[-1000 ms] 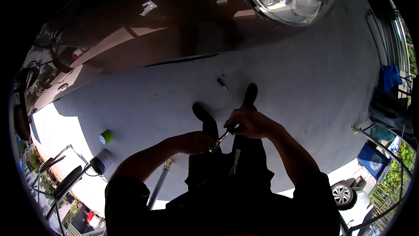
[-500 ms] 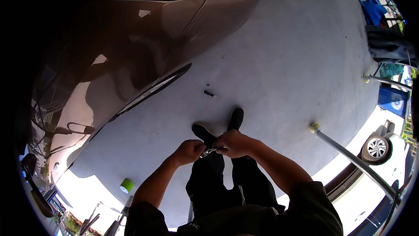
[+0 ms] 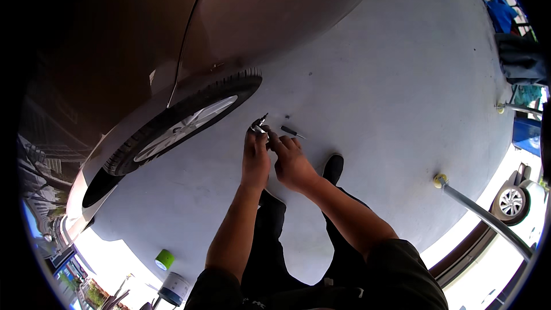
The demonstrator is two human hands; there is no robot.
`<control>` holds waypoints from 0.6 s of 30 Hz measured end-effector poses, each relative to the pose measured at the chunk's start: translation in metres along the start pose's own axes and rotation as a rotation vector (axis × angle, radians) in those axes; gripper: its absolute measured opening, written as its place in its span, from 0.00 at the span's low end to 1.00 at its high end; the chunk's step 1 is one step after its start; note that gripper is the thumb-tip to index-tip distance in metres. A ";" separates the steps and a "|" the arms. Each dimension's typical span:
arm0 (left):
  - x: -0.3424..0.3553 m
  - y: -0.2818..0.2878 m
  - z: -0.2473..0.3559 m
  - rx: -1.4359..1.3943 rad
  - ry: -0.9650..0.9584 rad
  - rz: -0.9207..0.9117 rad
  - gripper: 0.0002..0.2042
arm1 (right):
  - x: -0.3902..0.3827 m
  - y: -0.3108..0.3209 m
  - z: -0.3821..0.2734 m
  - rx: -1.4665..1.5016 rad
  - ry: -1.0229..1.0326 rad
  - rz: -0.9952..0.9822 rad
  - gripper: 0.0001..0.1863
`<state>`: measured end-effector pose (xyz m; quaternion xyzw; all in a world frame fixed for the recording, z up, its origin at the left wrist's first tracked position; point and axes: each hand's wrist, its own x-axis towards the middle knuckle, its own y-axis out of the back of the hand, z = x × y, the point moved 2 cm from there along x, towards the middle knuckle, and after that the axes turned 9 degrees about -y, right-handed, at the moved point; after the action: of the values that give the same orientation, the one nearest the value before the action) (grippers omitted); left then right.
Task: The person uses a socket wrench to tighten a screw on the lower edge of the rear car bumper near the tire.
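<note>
Ahead of my body, low beside the car's wheel, my left hand (image 3: 255, 164) is closed around a small silver metal tool (image 3: 260, 128) with a dark narrow tip pointing up and away. What kind of tool it is, I cannot make out. My right hand (image 3: 293, 164) comes in from the right, its fingers bent and pressed together at the near end of that tool; the fingertips are partly hidden. On the grey floor just beyond my right hand lies a screwdriver (image 3: 290, 131) with a black handle, apart from both hands.
A brown car's wheel (image 3: 183, 126) and body panel (image 3: 241, 12) fill the left. A green roll-shaped object (image 3: 165, 259) and a light-coloured bucket (image 3: 174, 289) stand lower left. To the right, a metal pole (image 3: 482, 212) with a yellow foot slants past a parked white car.
Both hands have moved forward, away from my body, carrying the silver tool. My view has shifted so the car's wheel shows fully. My feet stand wider apart; the screwdriver still lies there.
</note>
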<state>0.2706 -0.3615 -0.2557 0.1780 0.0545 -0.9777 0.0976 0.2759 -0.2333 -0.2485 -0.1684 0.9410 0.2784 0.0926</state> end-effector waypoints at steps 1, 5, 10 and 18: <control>0.011 0.008 -0.008 0.001 0.028 0.017 0.18 | 0.007 -0.012 0.004 -0.010 0.032 0.019 0.38; 0.051 0.026 -0.029 -0.039 -0.070 -0.013 0.19 | 0.034 -0.036 0.015 -0.054 0.076 0.124 0.40; 0.089 0.025 -0.016 0.027 -0.353 -0.145 0.15 | 0.070 -0.005 0.018 0.090 0.308 0.136 0.25; 0.139 0.012 0.004 -0.107 -0.539 -0.183 0.14 | 0.168 0.078 0.047 0.517 0.342 0.137 0.19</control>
<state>0.1445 -0.3971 -0.3024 -0.0995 0.0938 -0.9902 0.0291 0.0953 -0.1904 -0.2937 -0.1200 0.9917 0.0031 -0.0461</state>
